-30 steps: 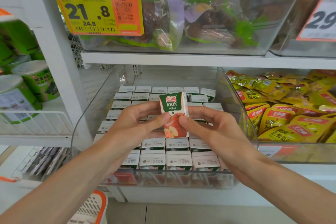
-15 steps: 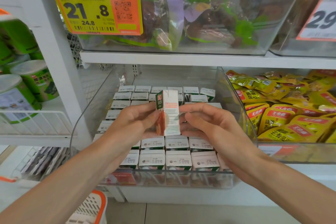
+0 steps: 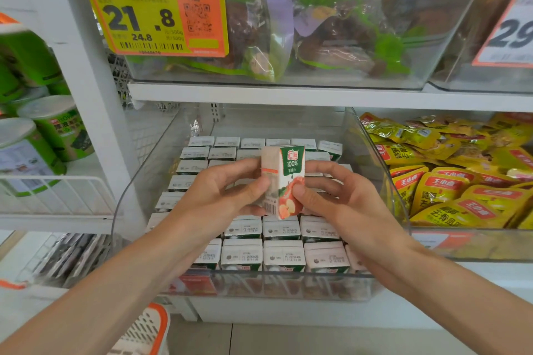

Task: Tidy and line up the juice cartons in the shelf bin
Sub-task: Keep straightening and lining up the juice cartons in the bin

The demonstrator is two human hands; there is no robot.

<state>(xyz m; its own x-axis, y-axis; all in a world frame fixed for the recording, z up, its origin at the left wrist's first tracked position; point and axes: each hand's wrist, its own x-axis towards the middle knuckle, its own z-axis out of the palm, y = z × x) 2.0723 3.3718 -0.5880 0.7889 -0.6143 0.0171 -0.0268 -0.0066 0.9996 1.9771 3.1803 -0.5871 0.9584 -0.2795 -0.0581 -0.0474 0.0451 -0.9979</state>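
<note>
A small apple juice carton [image 3: 288,179], green on top with an apple picture below, stands upright above the clear shelf bin [image 3: 259,285]. My left hand [image 3: 219,190] holds its left side and my right hand [image 3: 340,196] pinches its right side. One corner of the carton faces me, with the barcode side to the left and the front label to the right. Beneath it, several rows of juice cartons [image 3: 284,255] stand packed in the bin, white tops up. My hands hide the middle rows.
A clear bin of yellow snack packets [image 3: 450,181] sits to the right. Green canisters [image 3: 43,135] stand on the left wire shelf. The shelf above [image 3: 317,95] carries a bin of bagged goods with a yellow price tag [image 3: 150,11]. A white and orange basket [image 3: 144,331] is at lower left.
Both hands have kept hold of the carton and turned it about its upright axis. It went from front label, to white side panel, to a corner view with the label coming round on the right.
</note>
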